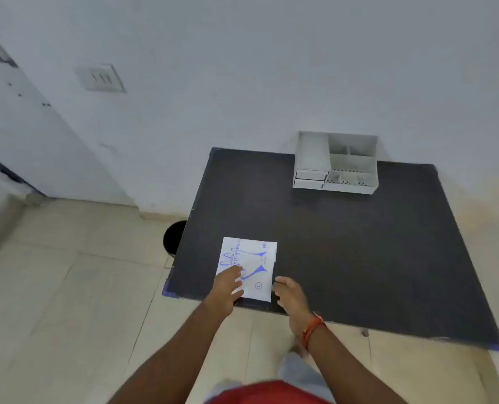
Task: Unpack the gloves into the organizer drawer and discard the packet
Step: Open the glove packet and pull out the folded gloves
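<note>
Both hands meet the glove packet [249, 266] at the dark surface's [359, 258] near edge: left hand [227, 287] flat, fingers spread on it; right hand [290, 297] loosely open at its corner. Blue print reads "POLYETHYLENE". White organizer [335, 164] sits well apart, against the wall.

Both bare arms reach forward; the left hand [226, 290] lies flat, fingers spread; the right hand [290, 298] hovers loosely curled, orange thread at its wrist.

Soft even light, slight blur, wide-angle bending
</note>
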